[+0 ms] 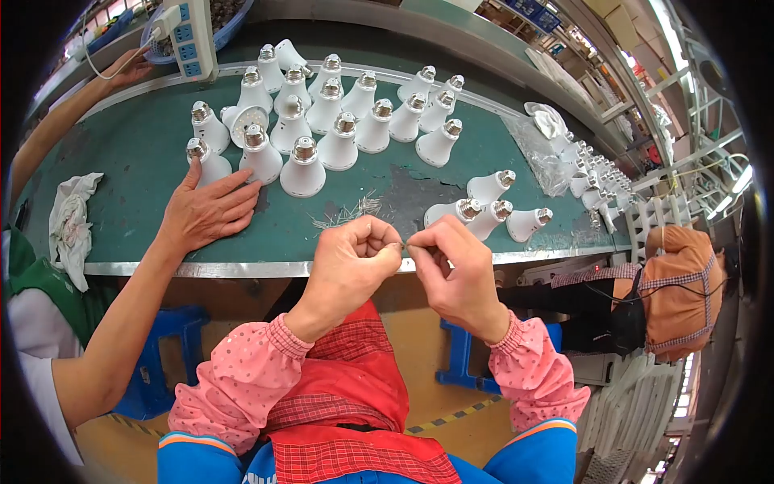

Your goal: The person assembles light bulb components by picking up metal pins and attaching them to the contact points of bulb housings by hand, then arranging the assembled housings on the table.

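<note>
Both of my hands meet over the front edge of the green worktable [282, 234]. My left hand [352, 264] pinches thumb against forefinger, and my right hand [456, 273] does the same just beside it. Whatever is between the fingertips is too small to make out. Just beyond my left hand lies a loose heap of thin metal pins or wires [355, 210]. Several white light bulbs with metal screw bases lie past my right hand, among them a tilted bulb [528, 224]. Behind them, many more stand base up, such as a bulb [303, 169].
At the left, a co-worker's hand [205, 211] rests by the bulbs; their other hand [127, 68] touches a blue basket [230, 32]. A power strip [187, 40], a white cloth [72, 226] and plastic bags [540, 153] are around. Another person [681, 290] sits at right.
</note>
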`<state>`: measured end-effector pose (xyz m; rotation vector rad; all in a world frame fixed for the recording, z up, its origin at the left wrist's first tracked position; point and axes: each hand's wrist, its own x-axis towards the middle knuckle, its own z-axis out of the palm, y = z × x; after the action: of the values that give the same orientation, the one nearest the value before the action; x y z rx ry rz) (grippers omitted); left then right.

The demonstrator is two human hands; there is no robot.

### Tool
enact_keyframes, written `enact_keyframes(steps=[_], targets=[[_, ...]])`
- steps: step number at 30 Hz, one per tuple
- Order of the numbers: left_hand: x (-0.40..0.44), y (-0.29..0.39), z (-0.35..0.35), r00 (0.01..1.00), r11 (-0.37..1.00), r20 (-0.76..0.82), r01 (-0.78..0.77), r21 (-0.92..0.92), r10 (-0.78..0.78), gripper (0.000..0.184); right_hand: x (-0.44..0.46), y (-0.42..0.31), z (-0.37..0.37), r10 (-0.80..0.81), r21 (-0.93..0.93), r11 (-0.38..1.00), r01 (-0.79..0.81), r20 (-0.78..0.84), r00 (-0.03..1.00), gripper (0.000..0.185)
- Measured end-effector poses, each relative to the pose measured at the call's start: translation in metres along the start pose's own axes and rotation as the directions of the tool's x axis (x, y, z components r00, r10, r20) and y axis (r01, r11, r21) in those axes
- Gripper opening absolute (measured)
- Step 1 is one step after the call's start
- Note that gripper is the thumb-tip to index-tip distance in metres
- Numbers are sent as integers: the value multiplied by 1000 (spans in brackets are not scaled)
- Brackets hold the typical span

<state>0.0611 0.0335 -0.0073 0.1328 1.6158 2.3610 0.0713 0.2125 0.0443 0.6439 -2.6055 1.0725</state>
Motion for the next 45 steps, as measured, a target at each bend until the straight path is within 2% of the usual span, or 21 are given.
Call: enact_keyframes(steps=[1,3,7,8,10,11,12,14,17,21,24,26,30,36,39,42,45], targets=[[-1,0,-1,999,995,10,34,-97,-33,8,-1,0,4,45,73,996,-43,-27,999,9],[-1,2,-1,997,988,11,77,-136,-76,9,-5,0,13,140,223,967,-121,-71,988,7],[-1,2,-3,997,982,-11,73,-172,-76,12,-5,6,30,186,271,951,-146,-126,975,6],[-1,5,-5,993,998,-108,-55,7,56,13,-2,7,34,171,265,955,-131,-133,976,6],[-1,15,-9,912,891,-222,-243,383,344,15,6,10,38,150,250,962,-111,-142,978,6],[2,22,-19,793,629,-186,-290,722,580,29,10,12,40,143,241,965,-105,-146,979,7],[12,24,-28,628,437,-141,-345,831,765,37,16,13,42,136,231,968,-99,-152,979,7],[30,28,-42,564,426,-219,-264,865,796,46,28,11,45,144,251,962,-106,-140,980,6],[64,16,-67,637,402,-197,-193,895,745,45,47,6,49,119,267,960,-82,-124,985,5],[65,20,-61,662,497,-195,-304,812,724,38,58,6,41,191,320,935,-151,-96,977,4],[57,21,-26,756,643,-142,-424,637,639,38,55,13,25,254,291,932,-214,-105,962,3],[61,5,-7,783,630,-63,-448,634,619,37,53,22,17,259,259,941,-220,-128,957,2],[62,-18,16,819,655,9,-465,595,573,38,46,28,3,170,84,984,-158,-162,972,4],[64,-28,19,808,617,26,-469,632,588,36,43,40,-2,-22,-211,978,3,-89,996,11],[64,-29,19,801,594,30,-468,655,598,35,45,39,-4,-54,-273,961,41,-43,998,14],[63,-29,19,803,584,37,-464,666,595,36,51,33,-10,-156,-371,917,149,12,988,15],[62,-29,19,800,583,32,-463,668,599,36,57,24,-16,-172,-512,826,235,167,971,20]])
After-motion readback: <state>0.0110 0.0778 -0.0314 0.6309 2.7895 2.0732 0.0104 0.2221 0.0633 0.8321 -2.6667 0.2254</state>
